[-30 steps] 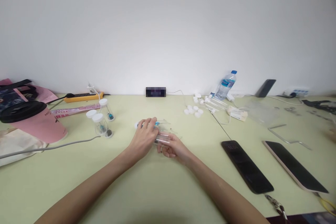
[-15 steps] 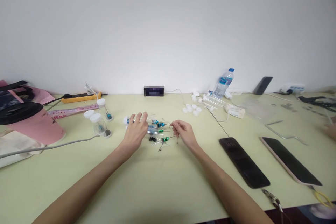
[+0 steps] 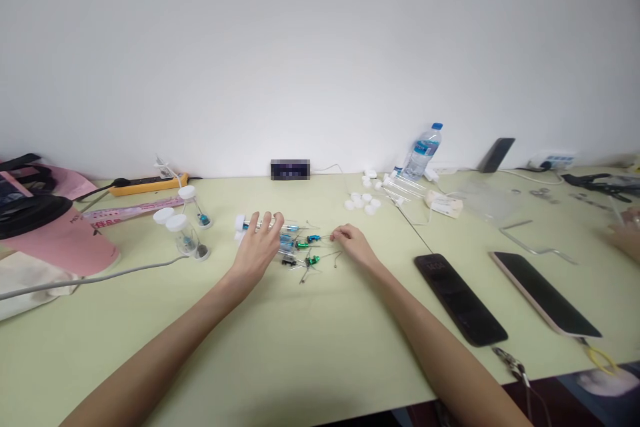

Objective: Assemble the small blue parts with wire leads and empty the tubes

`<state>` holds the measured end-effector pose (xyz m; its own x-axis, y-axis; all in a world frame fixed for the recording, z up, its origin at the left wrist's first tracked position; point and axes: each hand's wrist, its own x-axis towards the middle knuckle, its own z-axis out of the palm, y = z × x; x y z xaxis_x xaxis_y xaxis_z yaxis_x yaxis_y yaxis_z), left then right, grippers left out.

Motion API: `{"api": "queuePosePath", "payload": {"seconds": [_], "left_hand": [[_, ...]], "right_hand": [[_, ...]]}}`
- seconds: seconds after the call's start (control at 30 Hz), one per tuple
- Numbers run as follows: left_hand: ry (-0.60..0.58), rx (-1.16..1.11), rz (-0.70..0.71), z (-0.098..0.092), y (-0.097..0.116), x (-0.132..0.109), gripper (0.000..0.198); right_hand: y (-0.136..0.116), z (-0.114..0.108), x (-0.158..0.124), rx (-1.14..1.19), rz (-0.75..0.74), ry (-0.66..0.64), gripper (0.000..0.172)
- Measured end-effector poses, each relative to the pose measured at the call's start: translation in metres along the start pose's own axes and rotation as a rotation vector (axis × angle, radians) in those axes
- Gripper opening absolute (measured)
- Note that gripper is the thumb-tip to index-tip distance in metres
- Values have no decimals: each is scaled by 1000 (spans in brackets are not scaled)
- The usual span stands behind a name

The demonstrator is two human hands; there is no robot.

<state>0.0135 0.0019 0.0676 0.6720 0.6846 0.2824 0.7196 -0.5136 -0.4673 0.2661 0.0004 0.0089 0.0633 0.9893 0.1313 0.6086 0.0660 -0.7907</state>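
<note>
My left hand (image 3: 259,247) lies over clear tubes with white caps (image 3: 240,221), its bent fingers gripping them from above. To its right, small metal fittings with thin wire ends are bunched together: a blue one (image 3: 313,238), green ones (image 3: 313,260) and a black one (image 3: 289,261). My right hand (image 3: 354,244) pinches the tip of a thin wire that runs from the blue fitting. Its fingertips are pressed together, and the wire's end is hidden between them. Part of the tubes is covered by my left hand.
Capped tubes (image 3: 187,233) stand upright at left, near a pink cup (image 3: 83,237) and a grey cable (image 3: 130,271). White caps (image 3: 363,201), empty tubes (image 3: 407,187) and a water bottle (image 3: 423,153) are behind. Two phones (image 3: 460,298) lie right; another person's hand (image 3: 627,233) is far right.
My right hand has drawn slightly to the right, and the blue fitting has shifted right with it, away from the tubes. My left hand stays on the tubes. The view has shifted a little.
</note>
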Motion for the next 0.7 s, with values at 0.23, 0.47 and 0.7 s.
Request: {"api": "queuePosePath", "payload": {"seconds": [0.23,0.47,0.7], "left_hand": [[-22,-36,-57,1,-8,-2,31],[-39,-240,-143,-12,-20,-5,24],[-53,-410,7,-22,-1,-11,22]], "right_hand": [[-9,1,-8,-149,-96,1,26],[-23,-1,-16,-236,-258,-38,20],[-68,0,-38,387,-254,-69,32]]}}
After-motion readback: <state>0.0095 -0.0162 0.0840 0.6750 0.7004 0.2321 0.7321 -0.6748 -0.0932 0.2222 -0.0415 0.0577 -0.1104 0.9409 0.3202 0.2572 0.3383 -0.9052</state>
